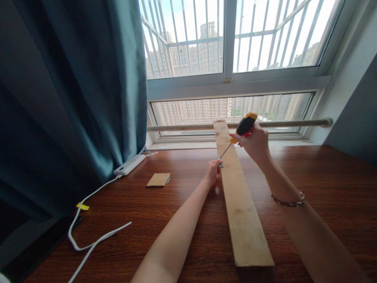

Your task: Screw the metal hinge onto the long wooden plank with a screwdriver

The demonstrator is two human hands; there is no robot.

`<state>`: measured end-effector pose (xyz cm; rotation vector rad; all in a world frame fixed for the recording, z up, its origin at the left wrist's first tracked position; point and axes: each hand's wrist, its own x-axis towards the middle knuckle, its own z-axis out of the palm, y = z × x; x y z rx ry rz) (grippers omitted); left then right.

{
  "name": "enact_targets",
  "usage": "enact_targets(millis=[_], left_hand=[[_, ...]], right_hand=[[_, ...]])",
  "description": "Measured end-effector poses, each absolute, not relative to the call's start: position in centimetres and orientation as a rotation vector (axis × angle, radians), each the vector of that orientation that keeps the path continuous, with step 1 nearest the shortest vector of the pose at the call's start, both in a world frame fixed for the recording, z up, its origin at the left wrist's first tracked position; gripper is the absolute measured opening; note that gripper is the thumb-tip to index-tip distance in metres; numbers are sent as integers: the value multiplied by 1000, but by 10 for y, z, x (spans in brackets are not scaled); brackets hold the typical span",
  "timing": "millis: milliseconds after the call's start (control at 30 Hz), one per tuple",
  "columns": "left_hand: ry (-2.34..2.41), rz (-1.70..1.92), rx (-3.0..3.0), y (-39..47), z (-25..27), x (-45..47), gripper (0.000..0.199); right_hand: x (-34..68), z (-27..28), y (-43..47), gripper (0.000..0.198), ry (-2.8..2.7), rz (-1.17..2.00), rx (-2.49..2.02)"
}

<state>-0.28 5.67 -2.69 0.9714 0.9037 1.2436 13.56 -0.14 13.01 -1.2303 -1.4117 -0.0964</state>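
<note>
A long pale wooden board (238, 196) lies lengthwise on the desk, its far end at the window sill. My right hand (255, 143) is closed around the yellow and black handle of a screwdriver (246, 125), which slants down to the left. The shaft's tip meets a small metal bracket (222, 164) at the board's left edge. My left hand (213, 172) pinches this bracket against the board with thumb and fingers. Any screw under the tip is too small to make out.
Left of the board, a square piece of cardboard (158, 180) lies beside a few small screws (169, 179). A white power strip (129, 165) with a white cable (97, 191) sits by the blue curtain (129, 78). A metal rail (282, 123) crosses before the window.
</note>
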Motion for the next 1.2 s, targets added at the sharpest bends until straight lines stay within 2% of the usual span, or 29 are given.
enact_targets(millis=[167, 367, 1000, 1100, 1200], left_hand=[[861, 1233, 1142, 60, -28, -6, 25], [897, 1177, 1232, 58, -25, -10, 25], [850, 1174, 1301, 58, -23, -11, 29], [824, 1171, 1277, 59, -24, -10, 27], [835, 1178, 1258, 58, -23, -10, 28]], right_hand=[[136, 131, -4, 35, -1337, -259, -1288], [142, 137, -8, 32, -1422, -183, -1317], [137, 131, -3, 31, -1521, -231, -1368], [137, 130, -2, 31, -1536, -136, -1313], [137, 132, -6, 33, -1569, 273, -1153]])
